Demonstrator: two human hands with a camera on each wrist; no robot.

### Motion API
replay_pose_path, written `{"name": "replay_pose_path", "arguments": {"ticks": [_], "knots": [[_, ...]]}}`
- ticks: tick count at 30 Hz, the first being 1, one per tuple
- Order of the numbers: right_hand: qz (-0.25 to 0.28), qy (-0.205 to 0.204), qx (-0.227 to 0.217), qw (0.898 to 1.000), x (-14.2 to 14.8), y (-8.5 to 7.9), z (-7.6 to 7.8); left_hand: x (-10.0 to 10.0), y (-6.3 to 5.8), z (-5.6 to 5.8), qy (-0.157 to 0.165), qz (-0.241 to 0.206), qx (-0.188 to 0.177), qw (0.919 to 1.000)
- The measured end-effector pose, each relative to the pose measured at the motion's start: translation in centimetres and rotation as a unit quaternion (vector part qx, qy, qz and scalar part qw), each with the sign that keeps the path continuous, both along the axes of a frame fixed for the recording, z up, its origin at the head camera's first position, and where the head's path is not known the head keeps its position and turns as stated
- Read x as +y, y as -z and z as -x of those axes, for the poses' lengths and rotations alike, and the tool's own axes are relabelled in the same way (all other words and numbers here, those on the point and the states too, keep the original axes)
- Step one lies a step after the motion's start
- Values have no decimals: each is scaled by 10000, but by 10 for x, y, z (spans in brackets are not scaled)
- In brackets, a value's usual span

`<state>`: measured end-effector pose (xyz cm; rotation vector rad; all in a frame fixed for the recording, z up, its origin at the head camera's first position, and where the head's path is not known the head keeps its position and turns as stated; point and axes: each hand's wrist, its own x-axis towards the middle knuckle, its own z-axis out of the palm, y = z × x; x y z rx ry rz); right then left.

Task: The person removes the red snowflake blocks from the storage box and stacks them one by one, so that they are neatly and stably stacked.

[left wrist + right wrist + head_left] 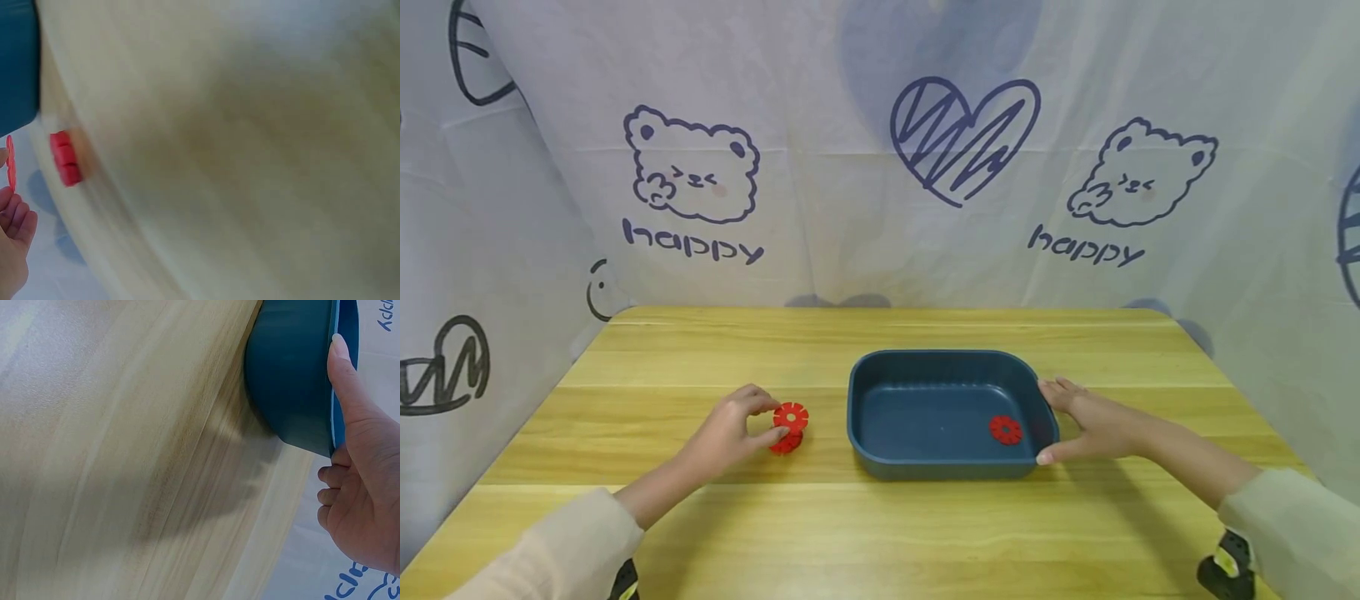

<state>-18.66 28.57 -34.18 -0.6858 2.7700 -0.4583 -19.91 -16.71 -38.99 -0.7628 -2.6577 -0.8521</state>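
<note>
Between thumb and fingers my left hand (730, 425) pinches a red notched disc (791, 416) with a hole in its middle. The disc is raised on edge, seen as a thin strip in the left wrist view. Just below it, a small stack of similar red discs (65, 159) lies on the table. My right hand (1093, 423) holds the right end of a dark blue plastic bin (943, 462). Its thumb lies along the rim in the right wrist view, with the other fingers bent around the far corner. Inside the bin, toward the right, lies one red disc (1005, 430).
The wooden table (820, 533) carries the bin just right of centre, with the stack to its left. Behind the table hangs a white cloth (827, 200) with bear and heart drawings, and it also covers the sides.
</note>
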Motion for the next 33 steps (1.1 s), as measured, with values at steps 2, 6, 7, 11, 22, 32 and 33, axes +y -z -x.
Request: {"name": "replay_pose_path", "arguments": {"ticks": [2,6,7,11,22,32,33], "knots": [[7,13,-7,10000,0,0,0,-2,6,-1,-85,6,6,10000],[11,11,-2,10000,1,1,0,-4,15,-3,-212,-66,82,9997],[8,4,8,10000,1,1,0,-5,16,-3,-233,-81,113,9996],[27,3,19,10000,2,1,0,-6,21,-4,-270,-114,220,9993],[64,136,-89,9998,2,1,-2,-8,26,-6,-291,-54,-63,9995],[75,140,-90,9998,2,2,-2,-10,28,-5,-278,81,-197,9994],[84,141,-88,9998,3,2,-2,-10,28,-5,-271,91,-193,9994]]}}
